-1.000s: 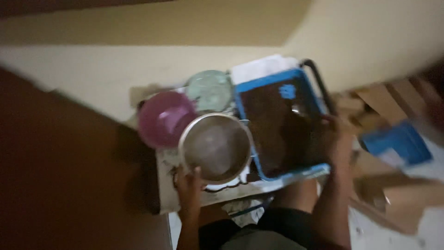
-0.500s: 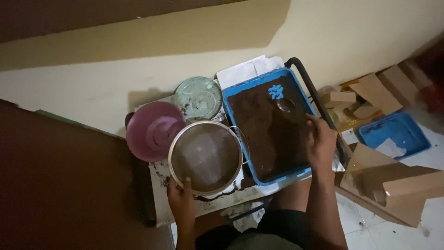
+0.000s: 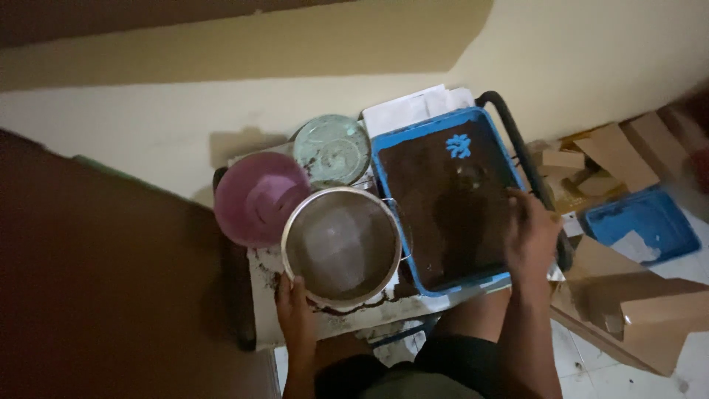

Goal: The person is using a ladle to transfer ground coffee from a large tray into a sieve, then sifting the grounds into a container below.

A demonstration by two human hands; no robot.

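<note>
Steadying the round metal sieve (image 3: 341, 246) at lower centre of the frame, our left hand (image 3: 293, 304) curls its fingers against the sieve's lower-left rim, grasping it. The sieve is a shiny steel hoop with a pale, fine mesh floor, and it sits on a stained white surface (image 3: 347, 314) smeared with dark crumbs.

Just right of the sieve lies the blue tray (image 3: 385, 159), a rectangular plastic tub filled with a dark brown, powdery layer that looks smoothed flat. Our right hand (image 3: 530, 236) rests on the tray's right edge at centre right of the frame, fingers spread and bent over the rim; whether it grips or only presses we cannot tell in this dim light.

We judge the step in hand to be sifting work, with the sieve looking nearly bare of material and the tray holding the fine powder. Any next move would call for both hands keeping sieve and tray level, since the powder looks loose.

Upper left of the sieve sit 2 more round things: a glossy pink plastic bowl (image 3: 260, 198) touching the sieve's rim, and a pale green lid-like disc (image 3: 331, 150) speckled with dirt. Torn brown cardboard (image 3: 628, 310) and a second blue tray lid (image 3: 641, 225) lie at the right of the frame.
</note>
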